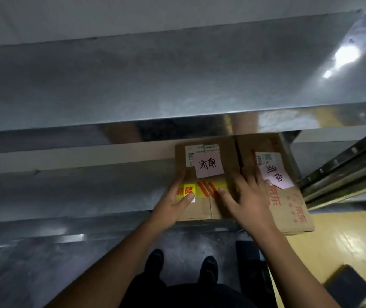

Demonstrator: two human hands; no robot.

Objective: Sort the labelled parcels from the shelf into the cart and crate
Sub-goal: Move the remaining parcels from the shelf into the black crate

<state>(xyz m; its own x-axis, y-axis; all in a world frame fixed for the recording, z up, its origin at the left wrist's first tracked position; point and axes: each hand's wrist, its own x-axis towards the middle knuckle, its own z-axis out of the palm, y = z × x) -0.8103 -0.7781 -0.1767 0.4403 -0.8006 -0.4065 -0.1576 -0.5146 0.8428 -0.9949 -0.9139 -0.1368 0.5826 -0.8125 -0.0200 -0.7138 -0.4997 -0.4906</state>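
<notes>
— Where's the room on that shelf [77,190]?

— All to the left. The board runs bare from the left parcel [204,180] out to the left edge of the view. On the right it is tight: the right parcel [288,203] lies touching the left one, and just past it stands the perforated upright [344,156].

— Overhead?

— The upper shelf [155,85] hangs over the far ends of both parcels, its front lip shiny and low.

— And the near edges?

— The left parcel's near edge sits about at the shelf's near lip. The right parcel juts nearer, its corner over a yellow surface [333,241] where a dark flat object [347,285] lies. Below, the person's shoes [208,266] stand on dark floor.

— Hands?

— The left hand [173,205] grasps the left parcel at its near-left corner, thumb on top on the yellow and red tape, fingers down the left side. How far they curl under is blurred, so I can't say.

— The right?

— The right hand [248,196] lies spread and flat across the seam: thumb on the left parcel's tape, fingers on the right parcel, beside its pink note. It clasps nothing.
</notes>
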